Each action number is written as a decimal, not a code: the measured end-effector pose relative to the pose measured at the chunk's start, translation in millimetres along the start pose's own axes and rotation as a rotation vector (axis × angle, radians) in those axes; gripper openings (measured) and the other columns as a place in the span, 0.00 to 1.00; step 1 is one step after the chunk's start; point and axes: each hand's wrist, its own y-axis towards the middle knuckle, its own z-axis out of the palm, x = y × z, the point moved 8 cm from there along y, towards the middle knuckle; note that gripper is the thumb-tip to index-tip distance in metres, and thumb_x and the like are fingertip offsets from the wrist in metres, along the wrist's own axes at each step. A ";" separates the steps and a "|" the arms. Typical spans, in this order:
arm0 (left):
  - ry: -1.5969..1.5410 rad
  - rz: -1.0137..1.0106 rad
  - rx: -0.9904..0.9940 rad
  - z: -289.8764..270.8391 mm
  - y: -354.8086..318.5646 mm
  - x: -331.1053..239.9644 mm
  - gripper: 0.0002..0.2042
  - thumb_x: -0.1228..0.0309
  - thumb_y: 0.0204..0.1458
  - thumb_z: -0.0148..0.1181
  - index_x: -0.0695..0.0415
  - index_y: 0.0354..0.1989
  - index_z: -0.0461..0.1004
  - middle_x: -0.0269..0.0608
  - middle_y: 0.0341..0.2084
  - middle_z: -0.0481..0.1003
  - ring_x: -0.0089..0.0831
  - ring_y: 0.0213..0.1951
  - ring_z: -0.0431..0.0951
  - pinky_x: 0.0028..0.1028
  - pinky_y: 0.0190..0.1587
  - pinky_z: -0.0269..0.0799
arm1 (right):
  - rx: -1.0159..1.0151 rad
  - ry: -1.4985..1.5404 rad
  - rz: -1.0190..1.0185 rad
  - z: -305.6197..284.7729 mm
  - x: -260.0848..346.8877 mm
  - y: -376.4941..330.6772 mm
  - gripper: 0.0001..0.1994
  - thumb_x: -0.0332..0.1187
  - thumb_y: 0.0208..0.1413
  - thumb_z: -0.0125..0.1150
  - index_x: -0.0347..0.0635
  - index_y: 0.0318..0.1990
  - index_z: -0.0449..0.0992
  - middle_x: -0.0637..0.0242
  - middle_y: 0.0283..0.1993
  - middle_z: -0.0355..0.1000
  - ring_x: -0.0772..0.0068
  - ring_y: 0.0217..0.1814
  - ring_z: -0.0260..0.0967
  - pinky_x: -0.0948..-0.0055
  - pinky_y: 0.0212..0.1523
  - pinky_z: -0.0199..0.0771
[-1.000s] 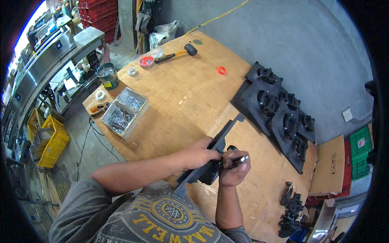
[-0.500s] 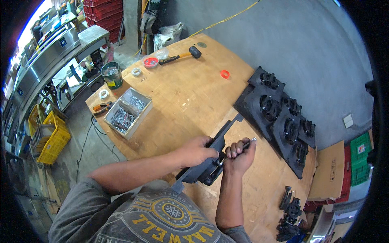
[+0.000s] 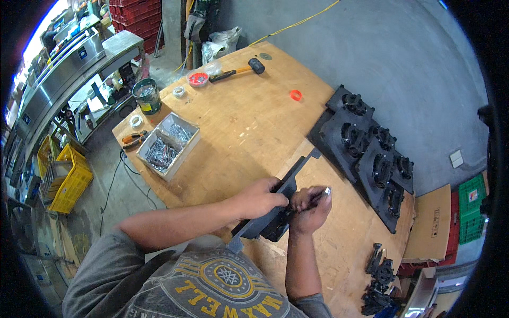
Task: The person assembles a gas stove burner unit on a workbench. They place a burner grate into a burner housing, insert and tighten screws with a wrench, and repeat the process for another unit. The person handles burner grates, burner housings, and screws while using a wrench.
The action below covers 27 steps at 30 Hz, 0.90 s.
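A black panel [image 3: 298,172] stands tilted on its edge in front of my body, with a raised black part on its right side, partly hidden. Closed over the panel's upper edge, my left hand [image 3: 261,199] grips it with the thumb on the near face. My right hand [image 3: 311,213] is just right of the panel, its fingers wrapped round a slim hand tool [image 3: 327,191]. Only the tool's shiny metal end shows above the fist, so its exact kind is unclear. The lower end lies hidden between hand and panel.
On the wooden table [image 3: 233,127] sit a box of screws [image 3: 168,146], pliers [image 3: 134,139], a dark green bucket [image 3: 147,96] and a mallet [image 3: 238,70]. Black panels with round fittings [image 3: 366,153] lie along the right edge. Loose black parts [image 3: 379,281] rest at the lower right.
My right hand has turned and shifted slightly left, and the tool's metal end has moved down and left with it. My left hand still holds the panel in nearly the same place.
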 end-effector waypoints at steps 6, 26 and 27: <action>0.010 -0.028 0.017 0.8 -0.3 -1.1 0.20 0.65 0.47 0.60 0.67 0.44 0.75 0.50 0.34 0.79 0.34 0.35 0.79 0.33 0.42 0.74 | -0.434 0.294 0.456 -38.8 -47.4 18.3 0.18 0.50 0.67 0.44 0.47 0.31 0.66 0.77 0.14 0.52 0.81 0.12 0.47 0.78 0.12 0.47; -0.011 0.023 -0.011 0.3 6.8 13.4 0.22 0.64 0.47 0.61 0.68 0.47 0.74 0.52 0.34 0.78 0.35 0.36 0.79 0.32 0.42 0.74 | -0.351 0.181 0.323 -19.4 -27.0 17.3 0.19 0.51 0.67 0.43 0.46 0.33 0.68 0.76 0.13 0.52 0.80 0.11 0.45 0.77 0.12 0.47; -0.019 0.023 -0.003 0.4 6.7 12.1 0.21 0.64 0.47 0.61 0.68 0.46 0.74 0.52 0.34 0.78 0.34 0.35 0.79 0.32 0.41 0.74 | -0.367 0.184 0.338 -19.1 -26.8 17.2 0.19 0.51 0.67 0.43 0.45 0.33 0.68 0.76 0.13 0.52 0.80 0.11 0.45 0.77 0.13 0.47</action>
